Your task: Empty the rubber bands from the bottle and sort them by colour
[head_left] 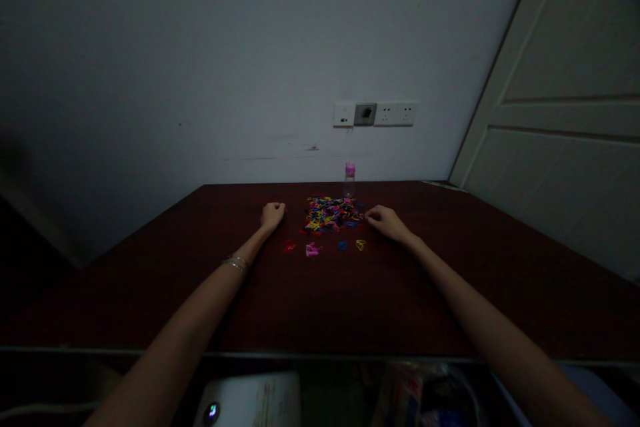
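Observation:
A pile of small multicoloured pieces [329,213] lies on the dark red table [325,307]. In front of it sit small separate groups: red [289,247], pink [313,250], blue [342,245] and yellow [361,245]. My left hand [273,214] rests on the table left of the pile, its fingers curled; whatever they hold, if anything, is hidden. At the pile's right edge, my right hand [385,221] has thumb and fingertips pinched together, and anything between them is too small to make out.
Behind the pile stands a clear bottle with a pink cap [350,168]. Wall sockets [395,114] are above it, and a pale door [565,100] is at the right. Below the table's front edge are a white box [255,400] and packages [400,393].

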Demonstrator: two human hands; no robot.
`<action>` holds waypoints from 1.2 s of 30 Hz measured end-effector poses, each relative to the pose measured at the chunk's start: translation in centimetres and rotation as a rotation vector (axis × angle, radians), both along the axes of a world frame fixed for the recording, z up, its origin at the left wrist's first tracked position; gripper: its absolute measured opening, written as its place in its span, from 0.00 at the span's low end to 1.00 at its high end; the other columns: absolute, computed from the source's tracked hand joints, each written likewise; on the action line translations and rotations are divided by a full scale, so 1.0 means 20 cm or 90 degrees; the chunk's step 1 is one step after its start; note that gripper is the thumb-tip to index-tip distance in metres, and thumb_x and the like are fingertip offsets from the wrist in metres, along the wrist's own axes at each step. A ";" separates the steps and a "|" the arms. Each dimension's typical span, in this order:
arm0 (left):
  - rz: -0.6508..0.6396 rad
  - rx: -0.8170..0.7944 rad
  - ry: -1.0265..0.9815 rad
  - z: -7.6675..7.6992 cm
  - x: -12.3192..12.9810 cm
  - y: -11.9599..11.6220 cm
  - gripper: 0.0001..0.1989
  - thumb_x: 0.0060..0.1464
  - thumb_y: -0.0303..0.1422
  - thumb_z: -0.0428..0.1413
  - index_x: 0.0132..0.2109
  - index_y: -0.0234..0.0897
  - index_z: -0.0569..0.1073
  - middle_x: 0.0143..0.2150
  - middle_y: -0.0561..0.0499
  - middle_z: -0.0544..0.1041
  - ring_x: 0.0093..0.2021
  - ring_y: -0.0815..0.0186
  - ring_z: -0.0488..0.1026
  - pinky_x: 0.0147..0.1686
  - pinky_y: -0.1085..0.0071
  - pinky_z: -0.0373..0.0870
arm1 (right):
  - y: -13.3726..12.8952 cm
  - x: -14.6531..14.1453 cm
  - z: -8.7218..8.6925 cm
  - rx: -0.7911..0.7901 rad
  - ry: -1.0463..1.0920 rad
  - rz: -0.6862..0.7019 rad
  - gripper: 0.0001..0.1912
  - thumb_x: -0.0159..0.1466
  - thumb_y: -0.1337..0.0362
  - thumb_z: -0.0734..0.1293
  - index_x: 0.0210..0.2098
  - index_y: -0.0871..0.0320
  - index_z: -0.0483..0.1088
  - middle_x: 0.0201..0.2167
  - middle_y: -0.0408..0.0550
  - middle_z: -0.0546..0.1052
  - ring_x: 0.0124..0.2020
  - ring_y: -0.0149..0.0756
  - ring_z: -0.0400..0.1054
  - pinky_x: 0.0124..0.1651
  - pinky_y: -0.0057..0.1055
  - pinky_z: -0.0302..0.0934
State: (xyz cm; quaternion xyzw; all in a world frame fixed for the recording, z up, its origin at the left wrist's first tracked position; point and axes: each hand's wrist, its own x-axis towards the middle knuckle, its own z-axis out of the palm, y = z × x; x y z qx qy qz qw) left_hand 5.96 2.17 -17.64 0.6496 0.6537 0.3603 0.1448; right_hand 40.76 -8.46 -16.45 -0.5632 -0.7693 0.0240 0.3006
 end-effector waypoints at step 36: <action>-0.489 0.070 0.148 0.15 0.64 -0.26 0.13 0.47 0.36 0.51 0.32 0.33 0.77 0.25 0.52 0.74 0.27 0.70 0.67 0.28 0.77 0.60 | -0.13 0.16 0.12 -0.284 0.000 0.061 0.15 0.53 0.60 0.62 0.34 0.62 0.74 0.30 0.49 0.77 0.30 0.35 0.68 0.33 0.27 0.60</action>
